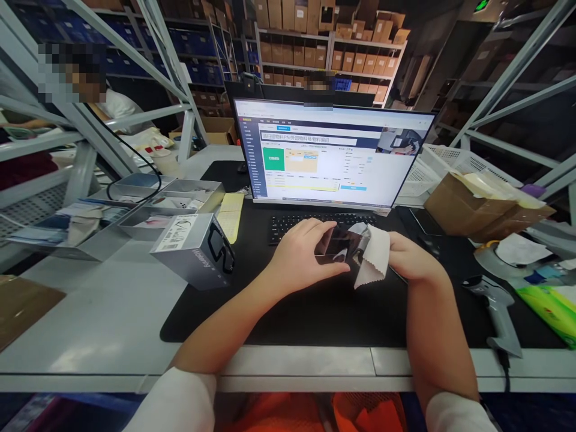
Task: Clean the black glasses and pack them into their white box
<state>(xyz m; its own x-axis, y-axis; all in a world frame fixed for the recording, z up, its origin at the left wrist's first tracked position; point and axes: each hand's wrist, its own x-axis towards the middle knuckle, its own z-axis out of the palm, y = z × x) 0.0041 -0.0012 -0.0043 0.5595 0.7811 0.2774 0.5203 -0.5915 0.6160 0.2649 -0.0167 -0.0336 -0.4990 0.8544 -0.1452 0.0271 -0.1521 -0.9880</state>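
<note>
My left hand [299, 257] is closed around the edge of a dark, glossy, partly see-through piece [335, 245], whose exact kind I cannot make out. My right hand [411, 258] grips a pale grey wiping cloth [375, 255] with a zigzag edge, which hangs against the right end of the dark piece. Both hands are above a black desk mat [288, 318], just in front of the keyboard [281, 228]. To the left stands a grey box [193, 255] with a white label on top and a picture of dark eyewear on its side.
A lit monitor [306, 162] stands behind the keyboard. On the right are a barcode scanner [497, 312], a green packet [551, 312], a tape roll [488, 255] and an open cardboard box [472, 204]. Grey trays [171, 210] sit at left; another person [119, 108] is beyond.
</note>
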